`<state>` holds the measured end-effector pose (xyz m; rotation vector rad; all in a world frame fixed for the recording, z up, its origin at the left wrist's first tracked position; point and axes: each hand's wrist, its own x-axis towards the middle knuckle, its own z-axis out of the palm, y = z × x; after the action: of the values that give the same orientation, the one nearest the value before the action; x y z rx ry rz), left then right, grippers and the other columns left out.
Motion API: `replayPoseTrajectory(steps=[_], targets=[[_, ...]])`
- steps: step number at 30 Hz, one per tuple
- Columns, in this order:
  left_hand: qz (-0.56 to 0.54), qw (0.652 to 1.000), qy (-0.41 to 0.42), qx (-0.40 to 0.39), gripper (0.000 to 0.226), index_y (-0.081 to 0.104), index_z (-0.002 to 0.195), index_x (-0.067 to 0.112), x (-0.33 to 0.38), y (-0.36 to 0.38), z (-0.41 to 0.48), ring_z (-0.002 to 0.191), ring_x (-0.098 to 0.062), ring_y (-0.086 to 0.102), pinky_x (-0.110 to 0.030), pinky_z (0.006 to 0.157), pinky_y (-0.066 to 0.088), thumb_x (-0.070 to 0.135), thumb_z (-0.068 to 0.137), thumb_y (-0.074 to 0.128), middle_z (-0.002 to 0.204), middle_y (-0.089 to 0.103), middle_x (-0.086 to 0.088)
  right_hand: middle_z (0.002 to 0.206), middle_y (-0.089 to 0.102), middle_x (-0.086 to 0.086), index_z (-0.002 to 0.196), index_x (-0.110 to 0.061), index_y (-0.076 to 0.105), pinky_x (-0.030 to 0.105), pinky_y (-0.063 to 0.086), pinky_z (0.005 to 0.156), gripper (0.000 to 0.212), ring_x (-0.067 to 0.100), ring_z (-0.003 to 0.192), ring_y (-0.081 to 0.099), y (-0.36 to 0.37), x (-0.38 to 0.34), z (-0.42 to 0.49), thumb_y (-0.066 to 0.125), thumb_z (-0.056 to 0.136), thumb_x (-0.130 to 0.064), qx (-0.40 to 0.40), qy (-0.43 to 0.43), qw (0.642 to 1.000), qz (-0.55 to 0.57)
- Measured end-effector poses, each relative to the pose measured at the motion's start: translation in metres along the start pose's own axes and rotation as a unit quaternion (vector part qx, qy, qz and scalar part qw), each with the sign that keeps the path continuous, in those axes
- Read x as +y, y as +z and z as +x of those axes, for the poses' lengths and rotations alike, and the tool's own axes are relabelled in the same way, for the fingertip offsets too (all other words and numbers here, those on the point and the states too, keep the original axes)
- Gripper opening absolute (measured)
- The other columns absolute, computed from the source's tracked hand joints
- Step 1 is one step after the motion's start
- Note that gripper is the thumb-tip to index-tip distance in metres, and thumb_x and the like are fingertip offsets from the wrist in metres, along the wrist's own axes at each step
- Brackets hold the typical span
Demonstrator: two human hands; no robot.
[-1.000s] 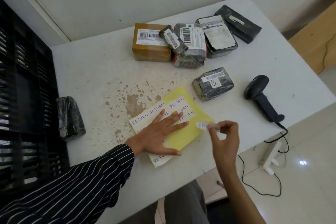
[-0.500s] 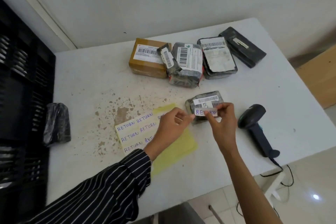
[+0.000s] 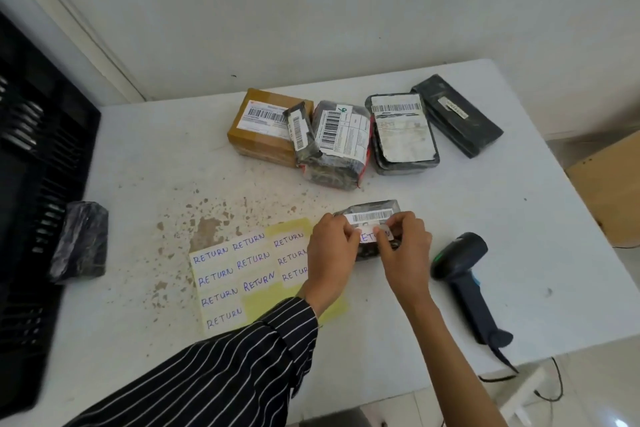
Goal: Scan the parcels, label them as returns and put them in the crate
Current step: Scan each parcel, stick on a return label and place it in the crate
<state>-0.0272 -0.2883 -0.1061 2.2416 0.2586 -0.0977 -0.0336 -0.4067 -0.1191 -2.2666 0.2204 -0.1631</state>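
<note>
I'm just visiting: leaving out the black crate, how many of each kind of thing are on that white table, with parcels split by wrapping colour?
Brown cardboard parcel: 1
Dark-wrapped parcels: 6
Handheld scanner: 1
Sheet of RETURN stickers: 1
Single RETURN sticker: 1
Total: 10

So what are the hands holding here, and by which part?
The RETURN sticker, by its two ends: the left hand pinches the left end and the right hand the right end, over the small black parcel.
</note>
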Motion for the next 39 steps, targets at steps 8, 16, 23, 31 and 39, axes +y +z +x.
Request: replayPoseTrajectory(steps=[8,16,23,31,39], targets=[[0.12,0.992,-0.026,0.003,0.036,0.049,0.105,0.008,0.0,0.003,0.003,0.085,-0.024,0.056,-0.028,0.059,0.035,0.039,0.09,0.06,0.102,0.052,-0.006,0.098,0.047,0.008,0.093,-0.005,0.052,0.021,0.022,0.069,0.026,0.024,0.077,0.05,0.006,0.013,0.005,0.073,0.078,-0.006,-0.005,-0.089,0.993,-0.08],[-0.083,0.986,-0.103,-0.099,0.045,0.03,0.098,0.011,-0.018,0.004,0.003,0.057,-0.017,0.057,-0.031,0.046,0.049,0.037,0.088,0.065,0.086,0.059,-0.006,0.113,0.036,0.004,0.128,-0.005,0.042,0.031,0.049,0.078,0.053,0.015,0.091,0.049,-0.002,0.014,0.016,0.071,0.083,-0.011,-0.022,-0.008,0.999,0.027],[-0.136,0.973,-0.116,-0.145,0.058,0.03,0.125,0.014,-0.027,0.004,0.002,0.071,-0.022,0.064,-0.018,0.048,0.051,0.031,0.086,0.068,0.103,0.059,-0.007,0.114,0.035,0.006,0.135,-0.006,0.041,0.025,0.046,0.087,0.058,0.013,0.088,0.048,-0.019,0.025,0.017,0.069,0.085,-0.011,-0.125,0.072,0.989,0.04],[-0.155,0.973,-0.125,-0.114,0.032,0.041,0.124,0.02,-0.02,-0.01,0.0,0.071,-0.026,0.067,-0.017,0.047,0.05,0.034,0.097,0.049,0.111,0.057,-0.016,0.103,0.047,0.008,0.097,-0.014,0.05,0.015,0.047,0.072,0.008,0.019,0.084,0.051,-0.017,0.014,0.007,0.055,0.095,-0.02,-0.039,0.097,0.99,0.099],[-0.21,0.975,-0.073,-0.024,0.032,0.041,0.12,0.03,0.001,-0.098,-0.017,0.058,-0.021,0.067,-0.036,0.053,0.058,0.038,0.093,0.055,0.102,0.058,-0.003,0.103,0.066,0.011,0.106,-0.029,0.044,0.032,0.053,0.08,0.016,0.018,0.09,0.065,-0.02,-0.079,-0.008,0.052,0.096,-0.019,-0.07,0.1,0.929,0.349]])
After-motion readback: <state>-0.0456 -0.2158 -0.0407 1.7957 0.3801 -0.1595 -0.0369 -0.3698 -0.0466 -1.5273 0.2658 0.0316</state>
